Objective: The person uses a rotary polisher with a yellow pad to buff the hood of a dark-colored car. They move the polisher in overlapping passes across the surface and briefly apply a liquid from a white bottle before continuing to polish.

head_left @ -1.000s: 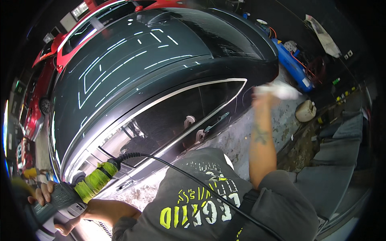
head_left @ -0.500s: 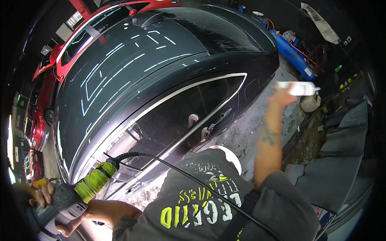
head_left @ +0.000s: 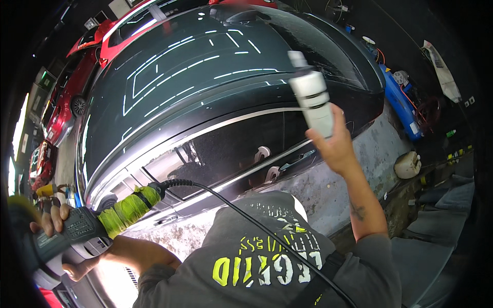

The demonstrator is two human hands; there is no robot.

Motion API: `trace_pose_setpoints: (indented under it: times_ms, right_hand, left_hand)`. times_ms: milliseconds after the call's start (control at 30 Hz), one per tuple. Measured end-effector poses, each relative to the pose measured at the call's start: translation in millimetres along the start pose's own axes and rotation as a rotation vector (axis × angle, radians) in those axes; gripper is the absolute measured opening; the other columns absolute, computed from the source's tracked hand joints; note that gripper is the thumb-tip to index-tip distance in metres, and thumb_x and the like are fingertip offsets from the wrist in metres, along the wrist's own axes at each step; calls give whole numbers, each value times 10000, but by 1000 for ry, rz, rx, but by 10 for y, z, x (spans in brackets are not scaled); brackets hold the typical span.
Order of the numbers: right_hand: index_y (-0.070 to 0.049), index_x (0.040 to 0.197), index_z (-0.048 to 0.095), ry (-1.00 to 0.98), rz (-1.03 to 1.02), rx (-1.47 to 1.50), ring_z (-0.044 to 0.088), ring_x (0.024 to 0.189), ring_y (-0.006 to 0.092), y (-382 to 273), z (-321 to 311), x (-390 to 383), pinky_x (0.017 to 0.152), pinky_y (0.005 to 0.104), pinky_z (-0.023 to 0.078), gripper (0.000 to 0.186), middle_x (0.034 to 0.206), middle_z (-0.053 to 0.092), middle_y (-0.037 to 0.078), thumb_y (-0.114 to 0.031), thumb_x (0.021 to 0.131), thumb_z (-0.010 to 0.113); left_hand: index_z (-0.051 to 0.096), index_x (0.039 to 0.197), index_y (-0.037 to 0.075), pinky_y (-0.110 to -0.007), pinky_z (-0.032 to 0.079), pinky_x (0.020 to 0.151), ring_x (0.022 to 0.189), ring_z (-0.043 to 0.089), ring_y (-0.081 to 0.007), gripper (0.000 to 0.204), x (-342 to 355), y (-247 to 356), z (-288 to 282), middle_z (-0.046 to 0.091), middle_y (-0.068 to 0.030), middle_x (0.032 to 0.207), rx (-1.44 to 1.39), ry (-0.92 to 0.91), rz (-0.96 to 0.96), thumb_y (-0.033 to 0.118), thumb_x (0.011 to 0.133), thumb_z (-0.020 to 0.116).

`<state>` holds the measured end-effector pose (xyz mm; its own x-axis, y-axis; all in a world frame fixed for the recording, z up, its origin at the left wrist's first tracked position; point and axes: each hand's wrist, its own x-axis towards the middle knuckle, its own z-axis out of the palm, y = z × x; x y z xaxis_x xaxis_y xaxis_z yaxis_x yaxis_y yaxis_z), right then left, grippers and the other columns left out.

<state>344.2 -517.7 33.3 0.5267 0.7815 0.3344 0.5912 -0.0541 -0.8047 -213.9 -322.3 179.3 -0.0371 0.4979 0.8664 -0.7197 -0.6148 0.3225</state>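
My left hand [head_left: 56, 219] is wrapped round the head of a dark grey car polisher [head_left: 84, 226], held out at the lower left. Yellow-green wrapping covers its handle [head_left: 128, 208], and a black cord [head_left: 231, 206] runs from the handle's end across my shirt. The blurred yellowish pad at the far left is only partly visible. Raised in front of me, my right hand [head_left: 336, 146] grips the lower part of a white bottle [head_left: 312, 97] with dark bands. The bottle stands nearly upright, cap at the top, before the dark car's [head_left: 205, 77] roof edge.
The dark glossy car spans the view ahead. Red cars [head_left: 64, 115] stand at the left. Along the right are a blue air compressor [head_left: 403, 102], a whitish jug [head_left: 407, 165] on the floor and grey mats [head_left: 431, 246].
My right hand has swung leftward from the right side, and the bottle has turned from lying sideways to nearly upright. The left hand keeps hold of the polisher. The view has shifted slightly.
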Motion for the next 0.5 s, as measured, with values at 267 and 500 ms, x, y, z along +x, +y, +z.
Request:
trace_pose_setpoints:
  times_ms: [267,500]
  right_hand:
    - [-75,1504,519,-390,-524,-571,757,1018,413,592,478,680,830,508,620,779,1158,717,184,-394,898,888]
    - [-68,1563,497,-408,-393,-685,743,1011,418,164,432,793,825,500,604,816,1148,691,172,-353,904,886]
  left_hand:
    - [414,1574,-65,-463,380,1011,1076,505,-261,1145,-112,93,-70,483,-122,1195,62,7,71,392,643,897]
    - [416,1595,-79,-445,382,1027,1086,514,-254,1150,-270,249,-16,488,-118,1200,50,-39,15,380,654,892]
